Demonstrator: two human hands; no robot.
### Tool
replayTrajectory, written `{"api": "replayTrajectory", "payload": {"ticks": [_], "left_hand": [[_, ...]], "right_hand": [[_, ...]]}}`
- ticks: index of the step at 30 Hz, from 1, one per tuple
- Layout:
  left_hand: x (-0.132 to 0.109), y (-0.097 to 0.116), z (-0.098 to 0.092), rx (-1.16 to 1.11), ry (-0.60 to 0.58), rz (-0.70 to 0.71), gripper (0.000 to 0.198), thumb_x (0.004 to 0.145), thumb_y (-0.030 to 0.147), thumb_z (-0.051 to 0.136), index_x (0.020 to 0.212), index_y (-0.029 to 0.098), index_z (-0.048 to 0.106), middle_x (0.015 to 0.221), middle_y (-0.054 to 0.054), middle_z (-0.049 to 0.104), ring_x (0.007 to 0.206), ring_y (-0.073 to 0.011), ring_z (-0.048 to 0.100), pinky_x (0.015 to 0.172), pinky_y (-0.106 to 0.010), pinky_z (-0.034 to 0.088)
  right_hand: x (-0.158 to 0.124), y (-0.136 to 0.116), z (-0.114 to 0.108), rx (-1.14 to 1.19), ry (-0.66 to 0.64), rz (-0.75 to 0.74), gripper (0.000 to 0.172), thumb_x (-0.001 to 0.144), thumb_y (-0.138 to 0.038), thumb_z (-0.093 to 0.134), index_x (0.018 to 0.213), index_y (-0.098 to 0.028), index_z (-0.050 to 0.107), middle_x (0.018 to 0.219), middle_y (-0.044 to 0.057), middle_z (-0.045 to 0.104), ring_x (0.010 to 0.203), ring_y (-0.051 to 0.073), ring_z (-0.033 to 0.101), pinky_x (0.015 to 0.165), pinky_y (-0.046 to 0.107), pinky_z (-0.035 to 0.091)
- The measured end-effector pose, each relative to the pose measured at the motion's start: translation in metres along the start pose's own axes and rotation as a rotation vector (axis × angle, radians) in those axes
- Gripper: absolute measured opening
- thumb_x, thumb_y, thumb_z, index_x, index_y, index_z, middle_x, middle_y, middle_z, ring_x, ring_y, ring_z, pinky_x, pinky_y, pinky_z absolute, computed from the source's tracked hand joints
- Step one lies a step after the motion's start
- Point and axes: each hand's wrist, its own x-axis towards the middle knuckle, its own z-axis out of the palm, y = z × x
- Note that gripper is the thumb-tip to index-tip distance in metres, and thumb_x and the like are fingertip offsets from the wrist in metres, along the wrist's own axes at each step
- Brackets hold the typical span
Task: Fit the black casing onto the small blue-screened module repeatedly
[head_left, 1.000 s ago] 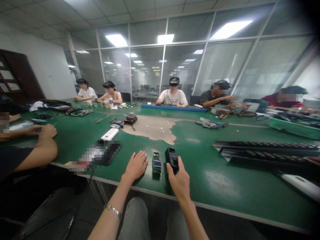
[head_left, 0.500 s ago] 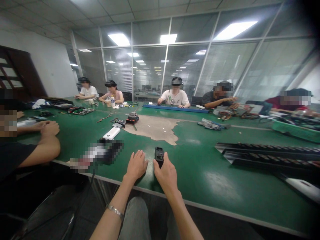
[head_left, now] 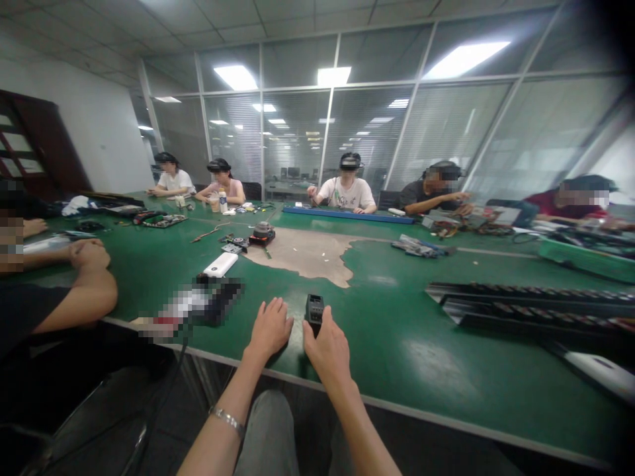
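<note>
My right hand (head_left: 330, 344) is around the lower part of a small black box-shaped part (head_left: 314, 305), its thumb on the left side and its fingers on the right. The part stands near the table's front edge and has openings in its upper face. To the left, my left hand (head_left: 270, 327) lies flat and palm down on the green tabletop (head_left: 391, 324), holding nothing. A narrow gap separates this hand from the black part.
Further left are a white power-bank-like block (head_left: 221, 265) and a blurred-out item. Long black rails (head_left: 526, 314) lie at right, near a green basket (head_left: 585, 258). A worn tan patch (head_left: 307, 254) marks the middle. Several people sit around the table; one person's forearm (head_left: 94, 291) rests at left.
My right hand has drawn back slightly toward me and sits a little lower on the black part. My left hand stays put. Across the table, a person's hand has risen slightly.
</note>
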Motion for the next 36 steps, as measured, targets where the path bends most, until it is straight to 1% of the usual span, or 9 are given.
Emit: {"api": "replayTrajectory", "payload": {"ticks": [4, 8, 11, 15, 24, 27, 31, 33, 36], "left_hand": [[0.0, 0.0, 0.0, 0.002, -0.002, 0.002, 0.04, 0.096, 0.038, 0.039, 0.129, 0.018, 0.049, 0.142, -0.012, 0.046, 0.136, -0.0268, 0.036, 0.112, -0.049, 0.026], [0.0, 0.0, 0.001, 0.0, 0.0, 0.003, 0.041, 0.096, 0.038, 0.038, 0.129, 0.017, 0.049, 0.142, -0.013, 0.046, 0.135, -0.027, 0.036, 0.112, -0.048, 0.026], [0.0, -0.001, 0.001, 0.0, 0.005, 0.012, 0.041, 0.096, 0.037, 0.038, 0.13, 0.016, 0.049, 0.142, -0.013, 0.046, 0.136, -0.0267, 0.035, 0.112, -0.048, 0.026], [0.0, -0.001, 0.003, 0.002, 0.001, 0.007, 0.041, 0.096, 0.037, 0.038, 0.13, 0.016, 0.048, 0.142, -0.013, 0.046, 0.136, -0.0267, 0.035, 0.112, -0.048, 0.026], [0.0, -0.002, 0.004, -0.002, 0.02, 0.011, 0.041, 0.096, 0.037, 0.038, 0.129, 0.016, 0.049, 0.142, -0.013, 0.046, 0.135, -0.0264, 0.036, 0.112, -0.048, 0.026], [0.0, -0.002, 0.004, -0.004, 0.013, 0.003, 0.04, 0.095, 0.037, 0.039, 0.129, 0.017, 0.049, 0.142, -0.013, 0.046, 0.135, -0.0269, 0.036, 0.112, -0.049, 0.026], [0.0, -0.001, 0.002, -0.009, -0.002, 0.001, 0.041, 0.096, 0.038, 0.038, 0.13, 0.017, 0.048, 0.142, -0.013, 0.046, 0.135, -0.0268, 0.036, 0.112, -0.049, 0.026], [0.0, -0.002, 0.001, -0.013, -0.003, 0.008, 0.042, 0.096, 0.039, 0.037, 0.13, 0.017, 0.048, 0.142, -0.013, 0.046, 0.135, -0.0264, 0.036, 0.112, -0.048, 0.026], [0.0, -0.002, 0.001, -0.013, 0.005, 0.009, 0.043, 0.096, 0.04, 0.037, 0.13, 0.017, 0.048, 0.141, -0.013, 0.047, 0.135, -0.0261, 0.036, 0.112, -0.046, 0.026]], "right_hand": [[0.003, -0.001, -0.005, -0.032, -0.067, 0.027, 0.065, 0.088, -0.043, 0.047, 0.139, -0.004, 0.037, 0.112, 0.02, 0.065, 0.102, 0.028, 0.063, 0.084, 0.033, 0.043], [-0.005, 0.006, 0.002, -0.053, -0.088, 0.008, 0.068, 0.087, -0.042, 0.049, 0.14, -0.002, 0.035, 0.116, 0.022, 0.063, 0.105, 0.029, 0.061, 0.085, 0.034, 0.043], [-0.01, 0.011, 0.011, -0.026, -0.028, -0.033, 0.073, 0.087, -0.044, 0.049, 0.143, -0.001, 0.03, 0.127, 0.022, 0.057, 0.113, 0.03, 0.056, 0.091, 0.035, 0.042], [-0.009, 0.017, 0.02, 0.042, 0.115, -0.097, 0.079, 0.087, -0.05, 0.047, 0.145, -0.002, 0.024, 0.139, 0.022, 0.046, 0.122, 0.031, 0.049, 0.098, 0.037, 0.037], [-0.009, 0.023, 0.033, 0.06, 0.127, -0.089, 0.073, 0.089, -0.046, 0.046, 0.14, 0.004, 0.031, 0.122, 0.025, 0.059, 0.112, 0.031, 0.056, 0.094, 0.038, 0.04], [-0.006, 0.017, 0.026, 0.109, 0.112, -0.069, 0.074, 0.088, -0.048, 0.047, 0.14, 0.003, 0.033, 0.121, 0.025, 0.059, 0.112, 0.031, 0.056, 0.094, 0.038, 0.041], [0.005, 0.009, 0.003, 0.21, 0.145, -0.051, 0.079, 0.086, -0.054, 0.049, 0.141, 0.0, 0.033, 0.127, 0.025, 0.056, 0.115, 0.032, 0.055, 0.095, 0.04, 0.042], [0.011, 0.013, -0.009, 0.258, 0.202, -0.062, 0.078, 0.085, -0.055, 0.049, 0.142, -0.004, 0.034, 0.132, 0.023, 0.053, 0.118, 0.031, 0.053, 0.097, 0.04, 0.041], [0.016, 0.033, -0.019, 0.269, 0.269, -0.087, 0.076, 0.085, -0.056, 0.048, 0.142, -0.009, 0.035, 0.134, 0.019, 0.052, 0.12, 0.029, 0.052, 0.099, 0.04, 0.04]]}}
